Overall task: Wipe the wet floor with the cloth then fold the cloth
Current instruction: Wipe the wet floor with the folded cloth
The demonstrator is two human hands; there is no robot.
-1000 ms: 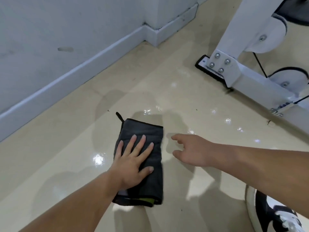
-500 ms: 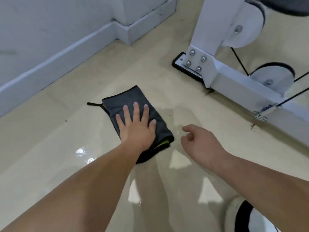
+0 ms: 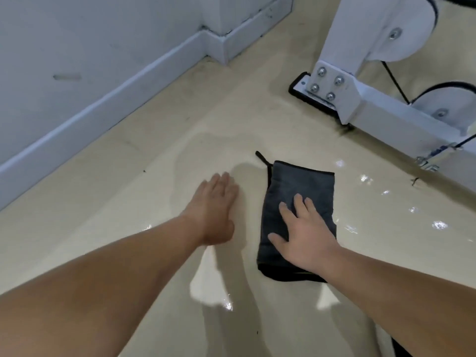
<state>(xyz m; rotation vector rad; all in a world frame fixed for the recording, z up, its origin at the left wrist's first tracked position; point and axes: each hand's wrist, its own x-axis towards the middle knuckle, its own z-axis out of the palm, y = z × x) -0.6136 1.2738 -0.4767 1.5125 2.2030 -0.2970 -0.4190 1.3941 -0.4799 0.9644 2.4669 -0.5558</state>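
Observation:
A dark grey cloth (image 3: 306,186), folded into a narrow rectangle with a black hem and a small hanging loop at its far left corner, lies on the glossy beige floor (image 3: 144,228). My right hand (image 3: 304,235) rests flat on the near half of the cloth, fingers spread, pressing it down. My left hand (image 3: 213,210) lies palm-down on the bare floor just left of the cloth, not touching it. Water drops (image 3: 386,191) glisten on the floor to the right of the cloth.
A white machine frame (image 3: 386,112) with bolts, pulleys and black cables stands on the floor at the far right, close behind the cloth. A pale wall with a baseboard (image 3: 103,109) runs along the left and turns a corner at the back.
My left hand has come off the cloth and now lies on the floor beside it. My right hand has moved onto the cloth. The cloth has turned to lie lengthwise.

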